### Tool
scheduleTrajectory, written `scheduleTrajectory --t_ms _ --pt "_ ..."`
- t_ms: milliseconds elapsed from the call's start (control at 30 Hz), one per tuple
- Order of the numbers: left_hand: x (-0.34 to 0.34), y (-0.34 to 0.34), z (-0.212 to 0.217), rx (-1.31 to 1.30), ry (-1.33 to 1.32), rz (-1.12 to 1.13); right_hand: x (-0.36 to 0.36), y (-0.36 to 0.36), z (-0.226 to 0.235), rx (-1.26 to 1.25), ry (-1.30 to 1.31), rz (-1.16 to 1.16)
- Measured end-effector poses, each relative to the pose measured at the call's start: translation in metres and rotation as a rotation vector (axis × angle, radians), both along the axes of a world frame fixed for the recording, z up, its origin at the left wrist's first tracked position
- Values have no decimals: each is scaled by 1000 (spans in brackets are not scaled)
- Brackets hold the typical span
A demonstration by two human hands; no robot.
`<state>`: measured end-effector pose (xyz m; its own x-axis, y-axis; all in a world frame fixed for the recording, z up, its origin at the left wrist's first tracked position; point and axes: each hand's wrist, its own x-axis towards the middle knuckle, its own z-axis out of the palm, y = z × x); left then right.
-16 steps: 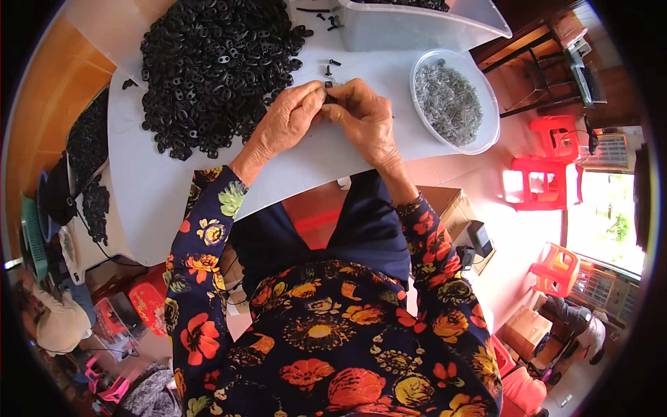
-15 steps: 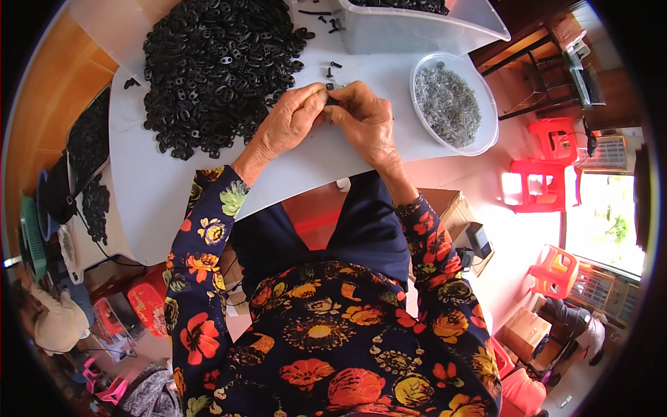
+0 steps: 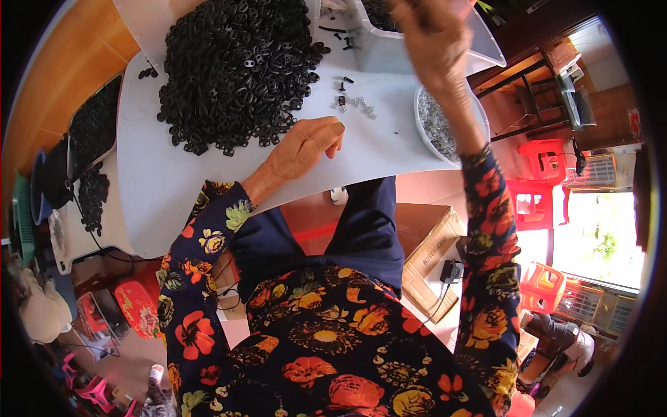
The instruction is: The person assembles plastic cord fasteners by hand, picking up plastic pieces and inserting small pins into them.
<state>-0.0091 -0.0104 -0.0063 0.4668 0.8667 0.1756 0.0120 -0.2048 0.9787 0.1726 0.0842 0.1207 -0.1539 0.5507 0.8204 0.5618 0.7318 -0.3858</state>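
My left hand (image 3: 302, 149) rests at the near edge of the table, fingers curled with thumb against forefinger; whatever it may hold is hidden. My right hand (image 3: 436, 48) is raised over the clear plastic bin (image 3: 382, 59), smeared by motion, so its fingers are hard to read. Beyond my left hand lies a large heap of small black oval pieces with two holes (image 3: 236, 76). A few small clear pieces (image 3: 361, 105) and some black pegs (image 3: 346, 82) lie between the heap and the bin. My right forearm partly covers a round clear tub of small transparent pieces (image 3: 438, 125).
The pale table (image 3: 153, 201) curves round in front of me. Red plastic stools (image 3: 535, 205) stand on the floor to the right, and a cardboard box (image 3: 434, 257) is beside my leg. Another person (image 3: 573, 340) is at the lower right, away from the table.
My hands were together over the table and are now apart. The right has swung up and right over the bin; the left has dropped slightly nearer me.
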Motion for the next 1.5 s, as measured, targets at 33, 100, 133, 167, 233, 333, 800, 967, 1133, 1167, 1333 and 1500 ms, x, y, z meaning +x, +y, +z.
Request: scheduleTrajectory --t_ms 33,100,133,167,233,333,800,967,1133,1167,1333,1500 --pt "-2 0 -2 -3 -4 2 -15 -12 -7 -131 8 127" --pt "-6 5 -8 -17 -38 68 -35 -9 -44 -253 -133 281" --pt "-6 6 -10 -21 -41 67 -42 -6 -63 -284 -184 283" --pt "-3 7 -11 -56 -87 77 -41 -4 -78 -350 -277 235" --pt "0 9 -11 -97 -134 93 -40 3 -98 -420 -372 191" --pt "0 9 -7 -8 -110 61 -39 16 -109 -403 -487 175" --pt "0 6 -2 -125 -203 90 -2 -1 -93 -640 -652 336" --pt "2 4 2 -160 -216 103 -5 -10 -97 -461 -704 300" --pt "2 4 1 -174 -229 90 -6 1 -95 -533 -646 196" --pt "2 5 1 -156 -208 85 -5 2 -95 -587 -562 199" --pt "0 5 1 -119 -157 72 -2 -1 -84 -618 -512 182" --pt "1 5 1 -120 -144 73 -8 -2 -101 -397 -725 223"
